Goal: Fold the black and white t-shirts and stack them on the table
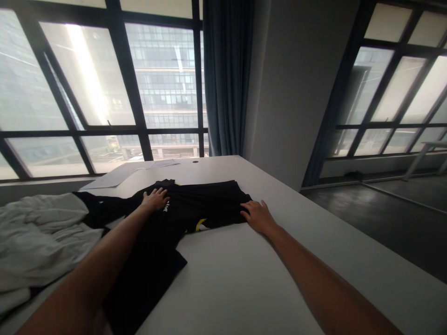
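A black T-shirt (206, 200) with a yellow and white print lies spread over the white table, its hem toward the right and one sleeve toward me. My left hand (156, 200) rests flat on its upper part near the collar, fingers spread beside a small white print. At the hem end, my right hand (257, 216) touches the edge of the cloth with its fingers apart. Neither hand grips the fabric. My left forearm hides part of the shirt.
A heap of grey and black clothing (45, 232) lies at the left. White paper sheets (117, 177) are at the far left of the table (223, 284). Beyond stand windows, a blue curtain (228, 79) and a pillar (296, 88). The table's right edge runs diagonally toward me.
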Demonstrator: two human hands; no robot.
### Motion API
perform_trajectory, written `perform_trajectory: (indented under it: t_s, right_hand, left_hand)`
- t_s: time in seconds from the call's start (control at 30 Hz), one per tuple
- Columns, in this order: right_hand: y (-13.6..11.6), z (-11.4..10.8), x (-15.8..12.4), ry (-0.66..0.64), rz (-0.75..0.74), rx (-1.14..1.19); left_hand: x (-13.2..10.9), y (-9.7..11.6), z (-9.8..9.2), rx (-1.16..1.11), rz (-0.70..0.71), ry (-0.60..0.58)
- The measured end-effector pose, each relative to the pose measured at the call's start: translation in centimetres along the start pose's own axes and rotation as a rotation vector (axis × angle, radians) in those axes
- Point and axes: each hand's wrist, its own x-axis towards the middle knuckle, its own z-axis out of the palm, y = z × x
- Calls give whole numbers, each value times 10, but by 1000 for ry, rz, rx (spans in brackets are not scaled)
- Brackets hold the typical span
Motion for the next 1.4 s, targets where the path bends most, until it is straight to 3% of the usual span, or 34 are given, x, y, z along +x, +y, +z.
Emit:
perform_trajectory:
  t_s: [0.13,0.27,0.37,0.47,0.6,0.8,0.9,0.97,1.03,1.1,1.2,1.27,1.4]
  right_hand:
    - [-5,-6,-3,40,-6,-99]
    - [-4,-27,-7,169,-24,-81]
    - [4,-46,-11,250,-21,-44]
    - [15,-60,-15,261,-16,-48]
    - [27,-66,-19,183,14,-94]
    - [41,-78,-20,79,54,32]
    - [55,-88,-25,-177,69,194]
    - [65,-92,-28,-417,165,222]
    - [69,-94,-28,-542,237,197]
    - [64,-91,-26,-451,200,149]
    - [38,-78,-20,-235,28,124]
    - [20,-64,-18,-254,-58,154]
    - [6,-39,-16,-398,-108,140]
  left_hand:
    - [-62,18,-24,-10,178,24]
    - [-144,14,-50,-119,384,27]
    - [-197,1,-56,-265,458,-128]
    - [-229,-12,-45,-393,484,-271]
    - [-240,-18,-32,-494,525,-228]
    - [-247,-27,-43,-669,583,-239]
    - [-253,-35,-49,-745,567,-270]
    - [-256,-37,-52,-788,576,-301]
    - [-256,-34,-53,-811,579,-322]
    - [-255,-28,-51,-789,530,-265]
    - [-249,-16,-39,-680,448,-77]
    - [-246,-11,-27,-580,470,-42]
    - [-243,-8,-10,-349,501,-154]
